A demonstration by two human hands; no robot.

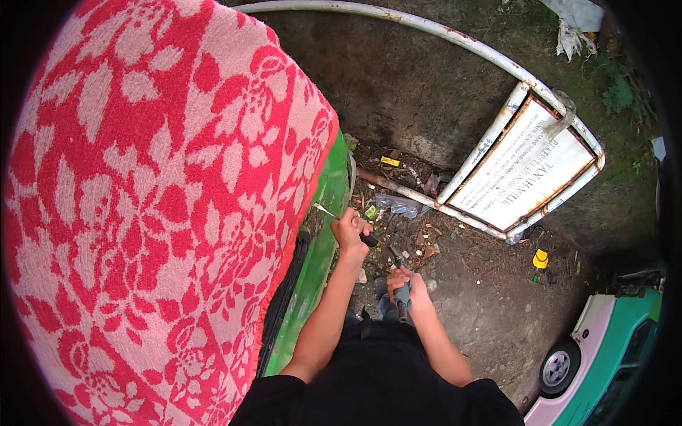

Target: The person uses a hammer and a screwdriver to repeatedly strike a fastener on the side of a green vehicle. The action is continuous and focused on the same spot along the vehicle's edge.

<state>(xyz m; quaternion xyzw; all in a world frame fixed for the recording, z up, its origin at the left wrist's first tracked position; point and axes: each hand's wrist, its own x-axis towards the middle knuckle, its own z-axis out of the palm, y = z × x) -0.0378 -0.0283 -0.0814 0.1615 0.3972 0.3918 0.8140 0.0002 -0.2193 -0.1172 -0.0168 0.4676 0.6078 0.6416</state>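
In my left hand (349,231) is a screwdriver (370,240), its dark handle low in my fist. Its thin metal shaft points up and left, toward the edge of a green painted body panel (312,287); whether the tip touches it I cannot tell. My right hand (416,284) is closed round a grey-blue tool (403,294) with a dark narrow end, held close to my body. Its exact kind is not clear. A red and pink flower-patterned cloth (170,170) covers the top of the green body at my left.
A rusty white tube frame (455,32) with a white sign board (522,167) lies ahead against a dark wall. Litter and a yellow scrap (540,258) lie on the ground. At lower right stands a green and pink vehicle (604,348) with its wheel (560,367) showing.
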